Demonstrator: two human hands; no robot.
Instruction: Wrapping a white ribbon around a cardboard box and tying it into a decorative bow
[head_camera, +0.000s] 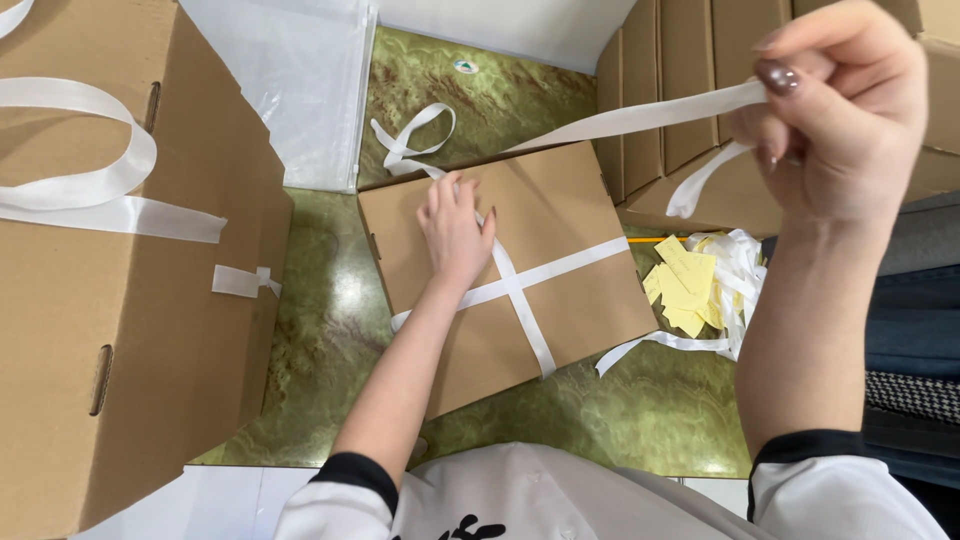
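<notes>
Right now we press our left hand (455, 228) flat on the brown cardboard box (520, 270), which lies on the green marbled worktop (330, 340), fingers spread where the white ribbon (640, 118) crosses the lid. Our right hand (835, 115) is raised up and to the right of the box, its grip pinched closed on the ribbon's free end, pulling it taut. Just right of the box lie yellow paper slips (683, 285) among loose ribbon scraps (740, 262).

Head camera looks steeply down, close over the green table (330, 330).
</notes>
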